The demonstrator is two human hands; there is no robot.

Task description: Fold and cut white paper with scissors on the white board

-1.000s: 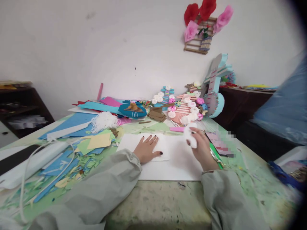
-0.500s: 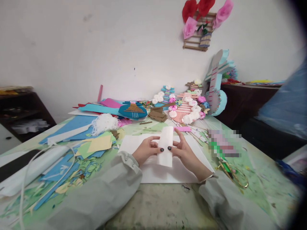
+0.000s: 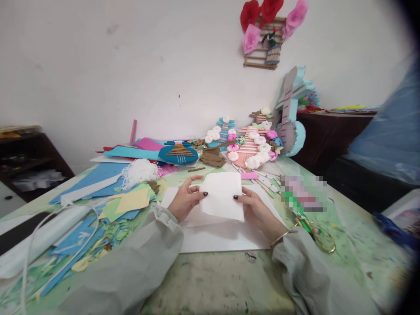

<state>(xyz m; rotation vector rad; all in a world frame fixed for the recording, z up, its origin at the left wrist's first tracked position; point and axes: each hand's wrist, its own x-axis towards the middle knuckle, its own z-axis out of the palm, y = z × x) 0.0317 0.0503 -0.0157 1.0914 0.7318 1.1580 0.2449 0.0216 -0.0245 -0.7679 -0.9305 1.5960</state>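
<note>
Paper (image 3: 221, 199), small and white, is pinched by the left hand (image 3: 183, 200) at its left edge and the right hand (image 3: 260, 215) at its right. It is above a larger white sheet (image 3: 226, 240) on the worktop (image 3: 216, 282).

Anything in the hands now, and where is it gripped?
A small white sheet, held at its left edge by the left hand and at its right edge by the right hand.

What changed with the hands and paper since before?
The left hand came up from lying flat and took hold of white paper with the right hand. Then they moved apart, and the paper shows wider now. The white string pile stayed put.
</note>
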